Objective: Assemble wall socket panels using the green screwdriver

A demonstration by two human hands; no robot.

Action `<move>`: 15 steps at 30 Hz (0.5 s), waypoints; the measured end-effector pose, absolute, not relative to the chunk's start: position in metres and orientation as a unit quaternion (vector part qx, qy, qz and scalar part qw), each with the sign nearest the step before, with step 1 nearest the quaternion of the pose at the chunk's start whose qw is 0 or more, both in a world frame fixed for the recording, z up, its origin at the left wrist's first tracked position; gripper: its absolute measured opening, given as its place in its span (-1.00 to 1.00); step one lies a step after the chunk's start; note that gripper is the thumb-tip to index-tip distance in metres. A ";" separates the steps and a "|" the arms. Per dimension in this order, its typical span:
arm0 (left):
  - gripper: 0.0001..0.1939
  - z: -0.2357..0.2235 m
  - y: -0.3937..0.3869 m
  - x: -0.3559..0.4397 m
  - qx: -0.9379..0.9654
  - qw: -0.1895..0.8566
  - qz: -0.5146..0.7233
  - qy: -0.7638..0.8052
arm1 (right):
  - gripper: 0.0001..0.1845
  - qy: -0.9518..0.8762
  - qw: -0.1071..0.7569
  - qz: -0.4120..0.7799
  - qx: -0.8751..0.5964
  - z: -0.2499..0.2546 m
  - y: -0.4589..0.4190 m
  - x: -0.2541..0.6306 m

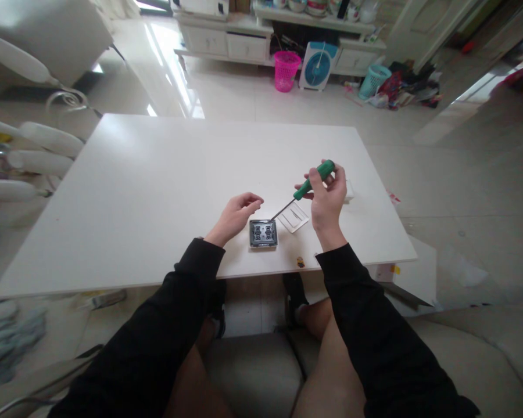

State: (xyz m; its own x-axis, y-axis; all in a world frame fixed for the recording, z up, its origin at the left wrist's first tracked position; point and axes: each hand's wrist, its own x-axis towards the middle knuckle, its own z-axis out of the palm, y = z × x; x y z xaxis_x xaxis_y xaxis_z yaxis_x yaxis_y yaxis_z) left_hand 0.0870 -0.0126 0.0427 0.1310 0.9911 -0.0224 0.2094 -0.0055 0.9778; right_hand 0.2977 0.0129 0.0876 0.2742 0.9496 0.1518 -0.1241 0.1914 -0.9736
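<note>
Firmly, the right hand [329, 200] holds a green screwdriver [304, 189]

The right hand is closed on the screwdriver's handle, with the thumb along the near side and the fingers curled round behind. From this grip the thin shaft slants down and to the left, toward a black square box [264, 233]. Its tip is at the box's far right corner; whether it presses there or hangs just above, I cannot tell.

Across from it, the left hand [239, 213] is raised just beyond the box's far left corner, fingers loosely bent and thumb near them. Whether the fingertips meet, or pinch something tiny, cannot be told.

Left of and below the right hand, a thin pale plate [300, 223] lies flat, near the box. Just behind that hand is a small white object [349, 190], partly hidden by it. Nearer the body than both hands, a small yellow-and-dark figure [300, 262] lies close to the edge of the white table [157, 174]. Well beyond the hands, on the floor, a pink basket [286, 71] and a blue fan [318, 67] stand side by side.
</note>
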 end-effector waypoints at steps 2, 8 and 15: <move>-0.79 0.051 -0.015 0.095 0.591 0.460 0.438 0.498 | -0.38 -0.459 0.633 0.411 -0.469 0.093 0.007 0.294; -0.80 0.066 -0.023 0.122 0.615 0.450 0.491 0.422 | -0.42 -0.518 0.611 0.388 -0.457 0.099 -0.005 0.280; -0.78 0.062 -0.023 0.138 0.623 0.427 0.527 0.390 | -0.44 -0.543 0.586 0.393 -0.456 0.103 -0.012 0.274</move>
State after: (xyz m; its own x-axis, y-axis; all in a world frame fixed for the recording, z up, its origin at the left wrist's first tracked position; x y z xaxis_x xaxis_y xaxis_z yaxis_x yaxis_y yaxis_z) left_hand 0.1376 -0.0228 0.0621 0.1410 0.9353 0.3247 0.0360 -0.3326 0.9424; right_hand 0.2743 -0.0123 0.1034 0.1017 0.9553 0.2776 0.0334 0.2756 -0.9607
